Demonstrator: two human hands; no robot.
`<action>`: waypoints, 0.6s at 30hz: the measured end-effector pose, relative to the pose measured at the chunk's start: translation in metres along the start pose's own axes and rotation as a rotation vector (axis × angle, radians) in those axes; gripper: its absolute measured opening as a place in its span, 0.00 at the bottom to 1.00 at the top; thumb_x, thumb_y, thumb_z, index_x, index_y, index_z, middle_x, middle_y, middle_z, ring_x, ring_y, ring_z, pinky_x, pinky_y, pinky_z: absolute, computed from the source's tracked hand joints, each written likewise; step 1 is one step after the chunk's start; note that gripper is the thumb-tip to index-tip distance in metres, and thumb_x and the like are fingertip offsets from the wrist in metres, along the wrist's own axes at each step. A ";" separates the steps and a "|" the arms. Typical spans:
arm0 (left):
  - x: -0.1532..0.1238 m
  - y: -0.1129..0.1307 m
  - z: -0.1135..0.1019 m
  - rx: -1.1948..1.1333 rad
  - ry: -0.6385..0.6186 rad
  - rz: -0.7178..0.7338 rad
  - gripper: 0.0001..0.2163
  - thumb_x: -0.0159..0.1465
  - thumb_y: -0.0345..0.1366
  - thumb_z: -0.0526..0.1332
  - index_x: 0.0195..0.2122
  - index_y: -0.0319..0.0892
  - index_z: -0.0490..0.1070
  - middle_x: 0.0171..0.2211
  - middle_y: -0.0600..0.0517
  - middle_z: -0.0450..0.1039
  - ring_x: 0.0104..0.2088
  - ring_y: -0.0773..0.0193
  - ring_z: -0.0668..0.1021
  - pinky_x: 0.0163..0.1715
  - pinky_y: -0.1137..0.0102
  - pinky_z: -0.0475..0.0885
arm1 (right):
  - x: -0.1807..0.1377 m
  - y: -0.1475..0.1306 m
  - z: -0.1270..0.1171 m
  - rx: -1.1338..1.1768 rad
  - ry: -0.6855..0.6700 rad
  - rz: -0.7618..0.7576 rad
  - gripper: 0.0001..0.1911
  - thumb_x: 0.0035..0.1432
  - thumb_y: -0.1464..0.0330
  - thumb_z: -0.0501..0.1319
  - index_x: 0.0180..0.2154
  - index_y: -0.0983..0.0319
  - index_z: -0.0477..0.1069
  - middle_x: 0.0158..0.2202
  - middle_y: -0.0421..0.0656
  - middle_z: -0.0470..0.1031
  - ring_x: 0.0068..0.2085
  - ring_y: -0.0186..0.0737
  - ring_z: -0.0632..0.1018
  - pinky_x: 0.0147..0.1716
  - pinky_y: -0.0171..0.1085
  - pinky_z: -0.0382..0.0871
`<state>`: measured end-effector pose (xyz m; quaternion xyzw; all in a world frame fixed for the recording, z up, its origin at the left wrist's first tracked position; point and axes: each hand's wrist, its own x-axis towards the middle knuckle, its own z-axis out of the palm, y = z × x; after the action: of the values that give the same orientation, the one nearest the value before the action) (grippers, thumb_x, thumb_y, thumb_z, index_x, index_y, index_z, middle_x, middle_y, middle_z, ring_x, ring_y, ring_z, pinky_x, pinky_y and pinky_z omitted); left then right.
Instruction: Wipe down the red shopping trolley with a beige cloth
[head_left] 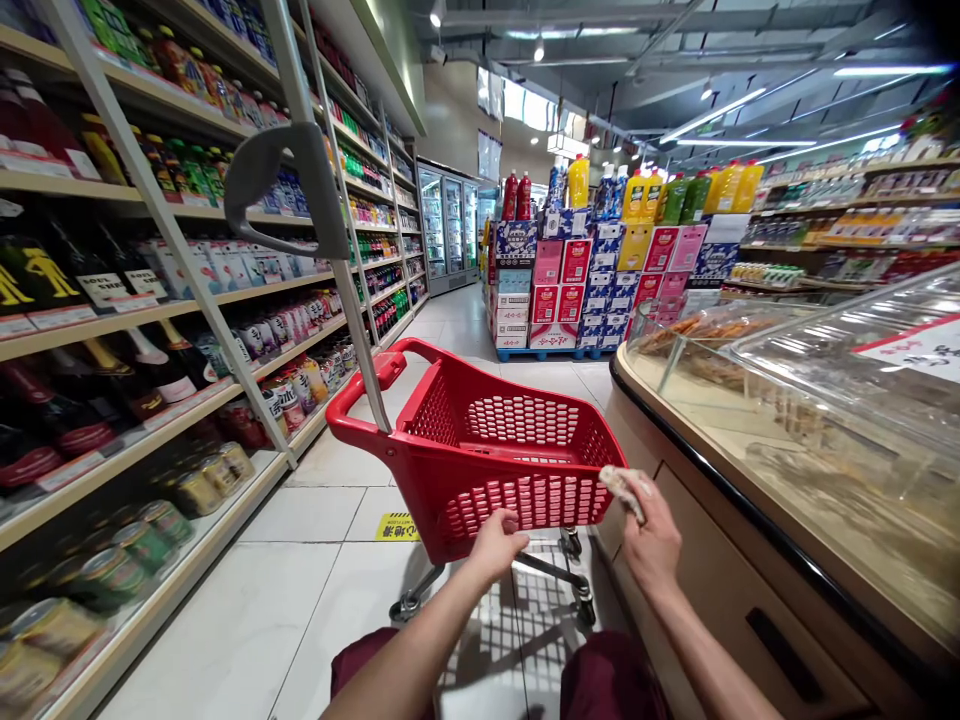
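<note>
A red plastic shopping cart (420, 470) with slotted sides and a grey metal pole stands in front of me. In my right hand (654, 540) is a crumpled off-white cloth (621, 488), gripped between thumb and fingers by the cart's right end. The cloth is against or very near the upper rim there; contact is unclear. My left hand (496, 545) hovers by the near side wall, its fingers loosely bent and slightly apart, with nothing visible in it. Whether it touches the wall I cannot tell. A grey loop handle (330, 195) is fixed high on the pole.
Drink shelves (172, 400) line the left side. A glass-topped food counter (720, 440) stands close on the right. Stacked drink cartons (559, 285) on a blue pallet stand ahead, with fridges (446, 220) behind. A yellow floor sticker (397, 527) lies left of the cart.
</note>
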<state>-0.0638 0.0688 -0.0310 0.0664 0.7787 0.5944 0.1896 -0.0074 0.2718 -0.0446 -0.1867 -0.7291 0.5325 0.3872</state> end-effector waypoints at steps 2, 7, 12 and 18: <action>0.004 -0.007 -0.013 0.052 0.064 0.022 0.11 0.48 0.24 0.59 0.34 0.39 0.67 0.33 0.50 0.74 0.35 0.65 0.75 0.35 0.72 0.68 | 0.014 0.030 0.001 -0.202 0.066 -0.246 0.20 0.52 0.70 0.50 0.47 0.59 0.68 0.58 0.40 0.58 0.59 0.44 0.58 0.59 0.46 0.48; 0.004 -0.005 -0.044 0.227 0.193 0.097 0.12 0.51 0.23 0.56 0.35 0.41 0.68 0.37 0.51 0.73 0.39 0.65 0.74 0.43 0.69 0.66 | -0.021 0.097 0.016 -0.442 -0.302 -0.359 0.21 0.52 0.74 0.47 0.42 0.57 0.72 0.50 0.41 0.70 0.55 0.43 0.65 0.53 0.47 0.62; -0.005 0.018 -0.062 0.793 0.364 0.452 0.16 0.53 0.25 0.53 0.43 0.42 0.66 0.45 0.49 0.69 0.49 0.60 0.68 0.53 0.61 0.56 | -0.014 0.061 0.035 -0.357 -0.177 -0.524 0.23 0.54 0.76 0.46 0.50 0.60 0.66 0.56 0.41 0.62 0.59 0.40 0.58 0.58 0.49 0.54; -0.014 -0.003 -0.073 1.010 0.278 0.483 0.18 0.55 0.26 0.51 0.47 0.43 0.64 0.49 0.49 0.67 0.51 0.61 0.67 0.57 0.56 0.50 | -0.028 0.051 0.062 -0.374 -0.369 -0.664 0.24 0.54 0.79 0.45 0.47 0.56 0.69 0.50 0.37 0.70 0.56 0.36 0.64 0.53 0.42 0.64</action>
<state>-0.0782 -0.0019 -0.0143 0.2458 0.9463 0.1785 -0.1106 -0.0443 0.2314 -0.1105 0.0900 -0.8908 0.2620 0.3601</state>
